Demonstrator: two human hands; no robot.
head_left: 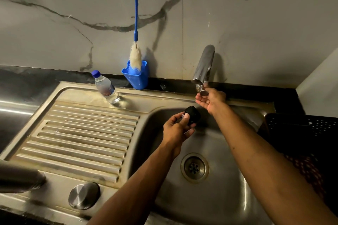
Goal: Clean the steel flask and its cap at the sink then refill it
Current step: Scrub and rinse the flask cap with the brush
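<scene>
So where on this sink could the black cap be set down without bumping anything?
The ribbed drainboard is bare between the water bottle at its back and the round steel lid and dark flask at its front. The basin around the drain is also free. Under the tap both hands crowd.

Stopper (192, 117) — black, rounded plastic body, held above the sink basin (228, 151) by the left hand (176, 129), thumb on its near face and fingers curled beneath it.

Steel cap (84, 195) — round, brushed finish, resting flat side up on the front ledge of the sink, below the ribbed drainboard (82, 133).

Steel flask (20, 179) — dark and blurred, at the left edge of the frame, its end just left of the steel cap.

Tap (204, 67) — chrome spout angled down over the basin; the right hand (212, 101) is cupped at its outlet.
</scene>
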